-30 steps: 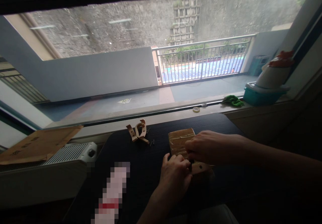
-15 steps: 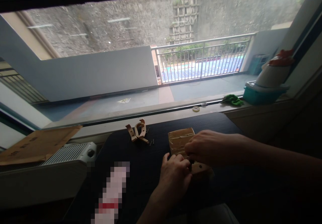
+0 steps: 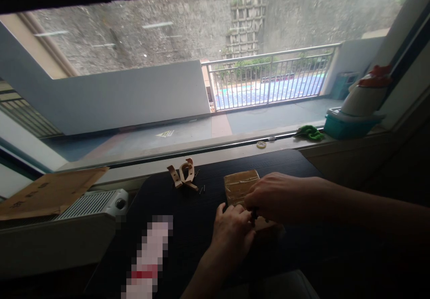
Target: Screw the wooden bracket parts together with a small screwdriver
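Observation:
A tan wooden block (image 3: 239, 184) lies on the dark table (image 3: 188, 227) in front of the window. My left hand (image 3: 231, 235) rests curled against its near edge, fingers closed on a small wooden piece there. My right hand (image 3: 275, 197) comes in from the right over the block, fingers pinched on a small dark thing I cannot make out, just above the left hand's fingertips. A few loose curved wooden parts (image 3: 183, 176) and a small screw lie on the table to the left of the block.
A pale blurred object (image 3: 149, 256) lies at the table's near left. A radiator (image 3: 94, 204) with cardboard (image 3: 43, 192) on it stands left. On the window sill sit a green cloth (image 3: 311, 132), a teal box (image 3: 349, 126) and a small tape roll (image 3: 261, 145).
My right hand has slid slightly left and down toward the left hand, covering more of the wooden piece. The view has shifted a little; the left hand stays put.

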`<act>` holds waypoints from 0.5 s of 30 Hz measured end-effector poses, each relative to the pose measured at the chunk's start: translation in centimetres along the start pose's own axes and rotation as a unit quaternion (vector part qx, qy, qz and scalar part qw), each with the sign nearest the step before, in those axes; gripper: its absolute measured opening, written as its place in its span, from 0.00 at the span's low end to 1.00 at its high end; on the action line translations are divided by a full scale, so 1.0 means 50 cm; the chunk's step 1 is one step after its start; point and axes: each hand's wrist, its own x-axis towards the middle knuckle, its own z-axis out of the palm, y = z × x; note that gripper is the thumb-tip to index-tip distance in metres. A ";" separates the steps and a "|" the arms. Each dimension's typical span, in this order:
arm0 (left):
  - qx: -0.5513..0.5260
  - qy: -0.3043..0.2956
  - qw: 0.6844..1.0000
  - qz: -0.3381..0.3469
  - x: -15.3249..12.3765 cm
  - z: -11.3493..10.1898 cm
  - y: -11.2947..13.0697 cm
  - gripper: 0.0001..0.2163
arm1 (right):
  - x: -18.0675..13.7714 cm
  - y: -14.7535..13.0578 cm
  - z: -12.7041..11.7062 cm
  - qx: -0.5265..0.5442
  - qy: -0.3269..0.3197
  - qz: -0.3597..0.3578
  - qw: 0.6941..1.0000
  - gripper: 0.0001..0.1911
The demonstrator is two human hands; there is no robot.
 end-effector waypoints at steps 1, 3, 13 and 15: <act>0.000 0.002 1.000 -0.002 0.000 0.000 0.000 0.08 | 0.002 0.001 0.004 0.001 0.000 0.003 1.000 0.05; 0.001 0.003 1.000 -0.003 0.001 0.003 -0.002 0.07 | 0.004 0.004 0.012 0.004 0.007 0.011 1.000 0.04; 0.018 -0.008 1.000 -0.006 -0.001 0.002 0.000 0.06 | -0.001 0.010 0.023 0.011 0.025 0.040 0.999 0.09; 0.017 -0.009 1.000 -0.004 -0.002 -0.001 0.001 0.06 | -0.004 0.011 0.021 0.006 0.033 0.038 0.999 0.09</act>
